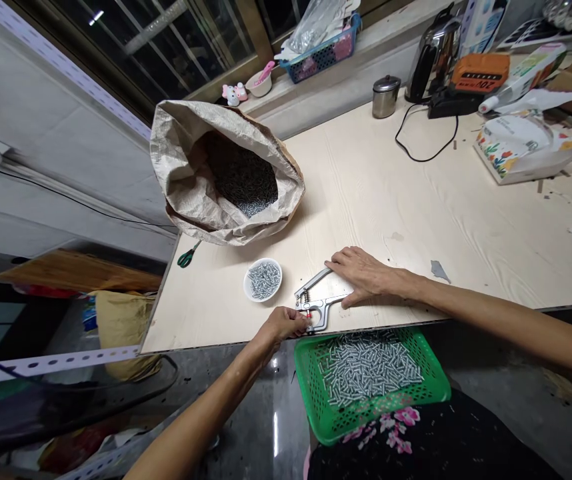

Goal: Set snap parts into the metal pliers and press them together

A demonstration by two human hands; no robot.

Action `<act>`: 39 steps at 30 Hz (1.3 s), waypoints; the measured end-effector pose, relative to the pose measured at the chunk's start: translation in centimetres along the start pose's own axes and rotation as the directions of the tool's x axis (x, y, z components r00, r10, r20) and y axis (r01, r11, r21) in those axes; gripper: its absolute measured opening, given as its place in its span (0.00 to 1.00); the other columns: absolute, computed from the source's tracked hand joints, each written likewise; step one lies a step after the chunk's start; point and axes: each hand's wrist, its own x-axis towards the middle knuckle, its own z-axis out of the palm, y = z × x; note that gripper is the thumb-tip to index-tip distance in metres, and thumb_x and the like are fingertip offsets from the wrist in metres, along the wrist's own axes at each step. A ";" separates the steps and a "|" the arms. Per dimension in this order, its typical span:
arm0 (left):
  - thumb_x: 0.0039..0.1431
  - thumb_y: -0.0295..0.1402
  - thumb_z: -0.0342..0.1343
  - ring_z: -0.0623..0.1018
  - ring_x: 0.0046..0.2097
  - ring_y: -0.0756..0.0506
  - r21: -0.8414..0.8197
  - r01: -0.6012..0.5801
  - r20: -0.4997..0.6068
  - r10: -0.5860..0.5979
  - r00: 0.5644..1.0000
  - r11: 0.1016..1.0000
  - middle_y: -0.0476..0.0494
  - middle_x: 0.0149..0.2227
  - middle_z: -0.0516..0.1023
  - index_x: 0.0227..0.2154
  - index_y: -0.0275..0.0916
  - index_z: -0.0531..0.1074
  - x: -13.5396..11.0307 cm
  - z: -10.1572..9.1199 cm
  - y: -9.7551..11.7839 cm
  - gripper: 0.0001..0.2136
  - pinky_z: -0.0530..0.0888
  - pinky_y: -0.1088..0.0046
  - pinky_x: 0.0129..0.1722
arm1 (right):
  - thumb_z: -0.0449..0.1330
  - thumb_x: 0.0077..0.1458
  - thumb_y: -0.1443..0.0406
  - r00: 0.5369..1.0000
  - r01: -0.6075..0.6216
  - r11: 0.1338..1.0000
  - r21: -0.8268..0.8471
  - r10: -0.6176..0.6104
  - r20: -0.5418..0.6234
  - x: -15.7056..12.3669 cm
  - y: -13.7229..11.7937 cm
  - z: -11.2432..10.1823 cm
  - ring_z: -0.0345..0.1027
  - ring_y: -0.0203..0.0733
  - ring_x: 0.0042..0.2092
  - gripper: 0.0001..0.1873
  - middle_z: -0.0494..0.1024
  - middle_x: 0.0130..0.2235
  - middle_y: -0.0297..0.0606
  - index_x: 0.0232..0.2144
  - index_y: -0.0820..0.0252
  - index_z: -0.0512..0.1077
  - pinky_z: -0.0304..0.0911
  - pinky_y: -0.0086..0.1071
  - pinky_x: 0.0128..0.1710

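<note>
Snap-fastener-type pliers [322, 308], silvery with a spring and a red bit at the jaws, lie at the table's front edge with their handles apart. My right hand [363, 273] grips those handles, fingers on the upper one and thumb by the lower one. At the jaw end my left hand [286, 323] is pinched closed; whatever is between its fingertips is too small or hidden to make out. Close by stands a white bowl [247, 288] of small silvery metal pieces. Below the edge, a green basket [307, 400] by my lap holds many similar ribbed metal pieces.
A large open sack [179, 157] with dark and silvery small pieces stands on the table [356, 193]. Green-handled scissors [186, 258] lie at the left edge. Farther back are a lidded metal canister [385, 100], a kettle [431, 60], a cord [429, 160] and a tissue pack [511, 147].
</note>
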 end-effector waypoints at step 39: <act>0.53 0.42 0.56 0.72 0.33 0.46 0.502 -0.089 -0.411 0.328 0.851 0.860 0.46 0.26 0.73 0.21 0.37 0.73 -2.0 1.6 0.2 0.14 0.60 0.74 0.28 | 0.58 0.58 0.63 0.979 -0.130 0.979 0.158 0.152 -0.138 -2.9 -2.8 0.1 0.62 0.45 0.43 0.12 0.71 0.40 0.42 0.44 0.60 0.71 0.61 0.39 0.42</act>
